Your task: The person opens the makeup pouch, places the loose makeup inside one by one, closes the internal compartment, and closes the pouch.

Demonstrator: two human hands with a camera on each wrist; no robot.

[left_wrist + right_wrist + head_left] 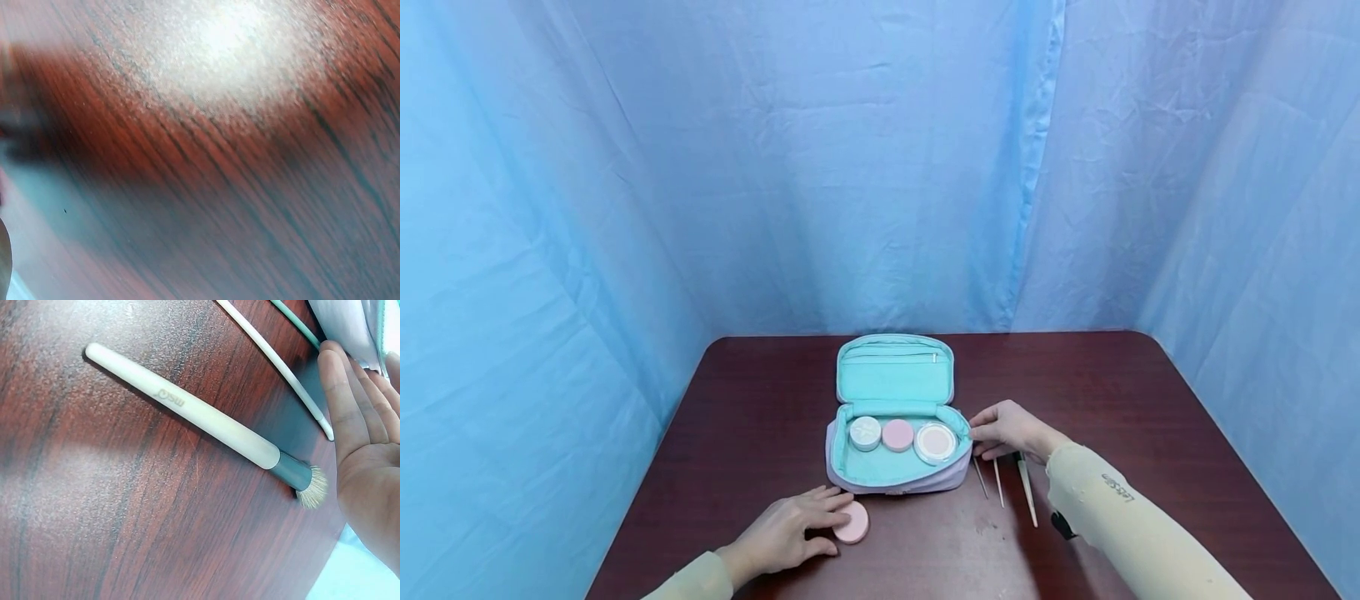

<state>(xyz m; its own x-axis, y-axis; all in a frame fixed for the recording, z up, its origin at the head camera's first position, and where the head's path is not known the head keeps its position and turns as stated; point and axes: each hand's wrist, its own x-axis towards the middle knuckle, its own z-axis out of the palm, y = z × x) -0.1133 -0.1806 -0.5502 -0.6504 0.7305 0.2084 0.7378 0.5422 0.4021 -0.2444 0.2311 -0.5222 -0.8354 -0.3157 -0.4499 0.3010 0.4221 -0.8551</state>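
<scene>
A lilac makeup bag (895, 486) with a mint lining lies unzipped, its lid folded back. Inside are a white round case (866, 433), a pink round case (898, 435) and a clear-rimmed compact (936, 443). My right hand (1011, 427) pinches the bag's right rim, fingers fairly straight along the outer wall in the right wrist view. Just in front of the bag, my left hand (790, 527) has relaxed fingers over the left edge of a pale pink round case (852, 523), thumb apart from it. The left wrist view shows mostly blurred table.
A makeup brush (200, 419) with pale handle and tan bristles lies below my right hand. Beside it are a thin pale stick (272, 359) and a thin green stick (297, 325), close to the bag. Blue curtains (865, 167) surround the dark wooden table (760, 400).
</scene>
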